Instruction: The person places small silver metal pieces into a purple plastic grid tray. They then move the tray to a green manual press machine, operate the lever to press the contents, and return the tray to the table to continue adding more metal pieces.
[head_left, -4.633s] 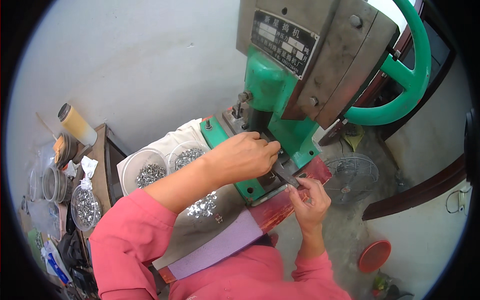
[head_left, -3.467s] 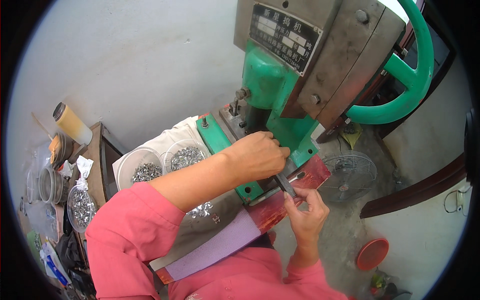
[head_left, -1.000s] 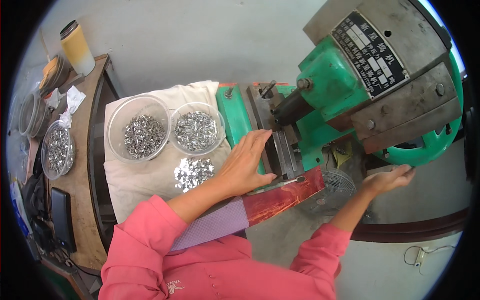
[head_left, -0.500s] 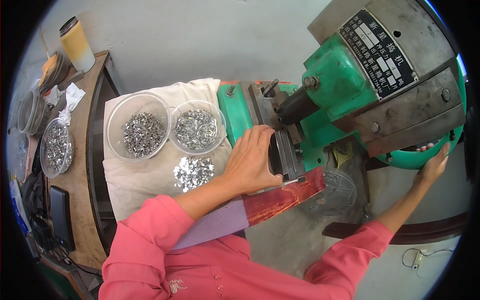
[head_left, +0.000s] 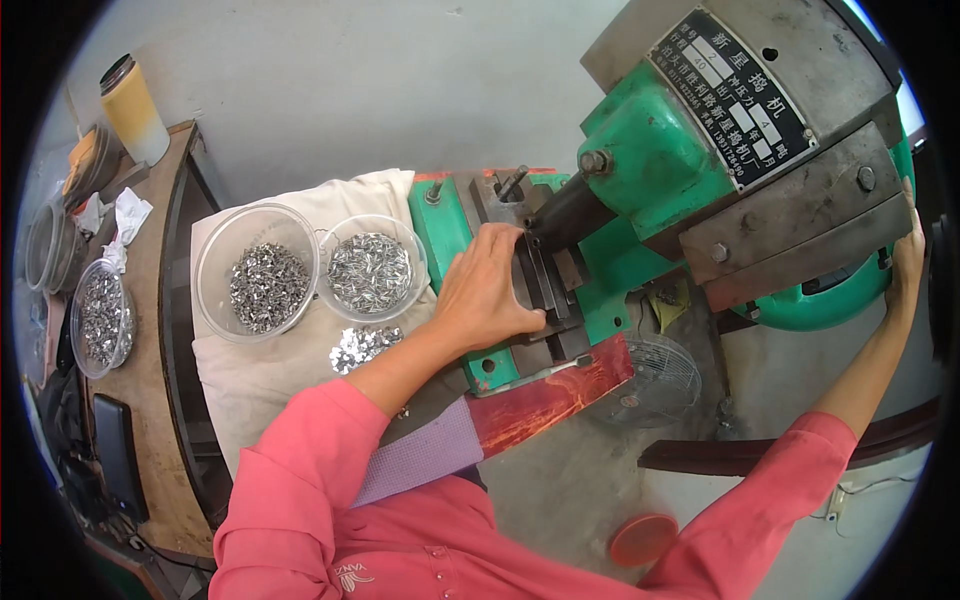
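My left hand is closed around a dark metal die block, its thumb on the near side and its fingers at the far end. The block sits on the base of a green and grey press, just below the dark round ram. At the far right, my right hand grips the rim of the press's green handwheel; its fingertips are partly hidden behind the rim. Left of my left hand, beside the forearm, lies a pile of shiny flat metal pieces.
On the beige cloth stand a larger clear tub and a smaller clear tub, both holding small metal parts. A wooden table at left carries another tub and a yellow jar. A fan stands below the press.
My right hand has moved up and outward with the handwheel's rim, and the wheel has turned. My left hand keeps its hold on the die block. The whole view has shifted slightly.
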